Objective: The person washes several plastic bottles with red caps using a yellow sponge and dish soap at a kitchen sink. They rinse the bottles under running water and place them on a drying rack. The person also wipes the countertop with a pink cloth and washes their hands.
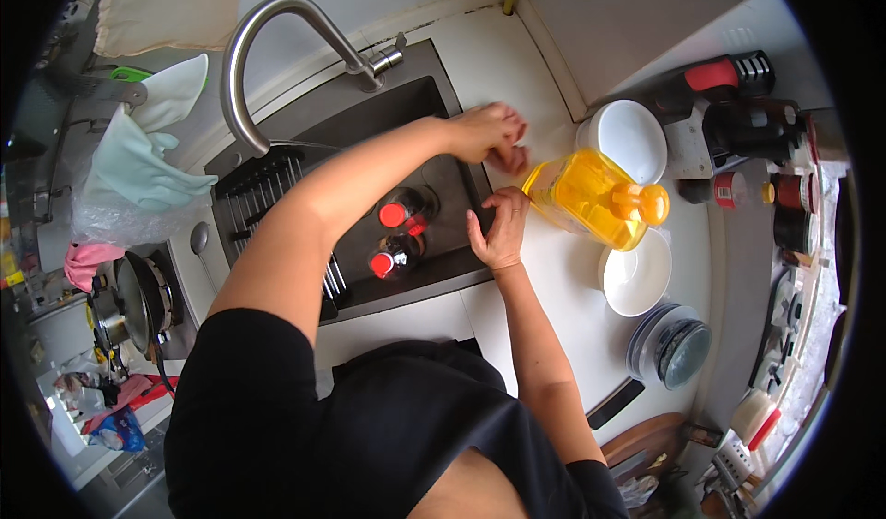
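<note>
My left hand (486,135) reaches across to the sink's right rim, blurred by motion, with its fingers bent. Whether it holds anything cannot be made out. Just nearer to me, my right hand (501,231) rests at the rim of the dark sink (477,191), thumb apart from the fingers. Its fingertips come close to the base of a large yellow bottle (580,196) with an orange-yellow cap; whether they touch is unclear. Inside the sink are two dark bottles with red caps, one farther (394,214) and one nearer (382,263). My left forearm covers part of the sink.
A curved metal faucet (242,76) arches over the sink, above a wire rack (249,201). White bowls (637,274) and stacked dishes (681,348) stand on the right counter. Pale rubber gloves (138,164) hang at left. A spoon (200,239) lies near the pans (138,302).
</note>
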{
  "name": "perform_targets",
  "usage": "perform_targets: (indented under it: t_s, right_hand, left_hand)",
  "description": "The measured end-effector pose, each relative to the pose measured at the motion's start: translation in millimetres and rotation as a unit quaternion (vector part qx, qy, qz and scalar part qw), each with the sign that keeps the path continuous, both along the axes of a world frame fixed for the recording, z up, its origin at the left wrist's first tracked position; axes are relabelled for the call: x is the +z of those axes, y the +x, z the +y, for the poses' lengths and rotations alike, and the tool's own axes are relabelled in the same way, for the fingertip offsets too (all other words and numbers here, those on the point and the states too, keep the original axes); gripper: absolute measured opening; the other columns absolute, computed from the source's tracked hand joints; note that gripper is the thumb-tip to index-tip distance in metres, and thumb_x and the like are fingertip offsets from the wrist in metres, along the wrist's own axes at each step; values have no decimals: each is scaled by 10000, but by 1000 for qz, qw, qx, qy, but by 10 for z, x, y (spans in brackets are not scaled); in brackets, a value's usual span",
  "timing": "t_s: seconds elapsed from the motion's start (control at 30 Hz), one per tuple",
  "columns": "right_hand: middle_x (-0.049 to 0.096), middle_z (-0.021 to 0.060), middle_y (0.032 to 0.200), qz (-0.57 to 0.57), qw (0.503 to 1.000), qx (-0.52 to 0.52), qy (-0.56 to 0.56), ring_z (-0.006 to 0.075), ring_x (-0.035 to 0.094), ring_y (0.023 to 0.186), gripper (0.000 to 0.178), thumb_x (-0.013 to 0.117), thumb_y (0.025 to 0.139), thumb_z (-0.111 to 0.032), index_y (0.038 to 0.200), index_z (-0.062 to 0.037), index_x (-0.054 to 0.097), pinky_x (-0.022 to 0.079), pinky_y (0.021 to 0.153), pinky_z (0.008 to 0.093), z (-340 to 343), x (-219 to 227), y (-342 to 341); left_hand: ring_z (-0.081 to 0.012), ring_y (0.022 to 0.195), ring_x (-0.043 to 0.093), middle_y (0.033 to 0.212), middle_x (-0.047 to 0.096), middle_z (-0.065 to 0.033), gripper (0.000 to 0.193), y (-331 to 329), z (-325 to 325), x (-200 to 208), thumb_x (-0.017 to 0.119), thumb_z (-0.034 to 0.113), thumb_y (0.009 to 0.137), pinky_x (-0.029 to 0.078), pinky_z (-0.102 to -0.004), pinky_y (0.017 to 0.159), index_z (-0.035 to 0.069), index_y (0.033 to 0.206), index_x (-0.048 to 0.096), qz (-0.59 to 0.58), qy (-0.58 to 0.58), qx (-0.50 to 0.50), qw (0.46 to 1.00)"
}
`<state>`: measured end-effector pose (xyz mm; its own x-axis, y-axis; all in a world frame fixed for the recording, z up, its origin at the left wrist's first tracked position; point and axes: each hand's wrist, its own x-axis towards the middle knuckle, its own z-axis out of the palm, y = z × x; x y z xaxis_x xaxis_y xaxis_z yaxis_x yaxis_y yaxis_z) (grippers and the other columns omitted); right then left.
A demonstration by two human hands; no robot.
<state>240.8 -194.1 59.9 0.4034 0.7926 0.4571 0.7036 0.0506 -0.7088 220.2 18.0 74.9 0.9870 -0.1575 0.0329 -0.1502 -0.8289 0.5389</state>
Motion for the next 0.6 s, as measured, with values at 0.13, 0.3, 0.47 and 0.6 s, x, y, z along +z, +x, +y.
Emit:
perform_targets:
  t_s: [0.13,0.3,0.47,0.6]
  right_hand:
    - [511,105,827,27,999,43,-17,305,489,848,173,675,697,-101,753,-68,515,407,769,386,-12,-55,14]
    - [557,102,833,81,996,-6,34,290,517,835,140,669,721,-59,719,-61,530,423,757,365,-32,29,-11]
    - [538,111,1056,279,946,-152,62,226,503,990,192,621,820,-39,973,-48,507,411,834,330,-424,224,-252]
    - [272,134,1369,394,873,-275,86,269,411,1185,681,652,819,-51,1360,-65,239,376,980,412,-804,260,-199]
  left_hand:
    - [-227,1016,518,853,625,29,222,-528,-6,148,682,54,543,443,-336,791,143,745,706,72,-33,-52,996]
    - [-252,926,579,861,647,-59,161,-240,445,305,655,65,670,481,-345,689,129,809,706,40,-48,111,992]
    - [-350,1250,363,1194,551,-103,362,2,492,80,605,100,741,268,-476,1021,224,1080,632,91,97,363,922]
    - [-314,1195,425,1159,562,-35,355,77,12,-38,668,59,637,336,-445,969,222,949,622,73,127,220,965]
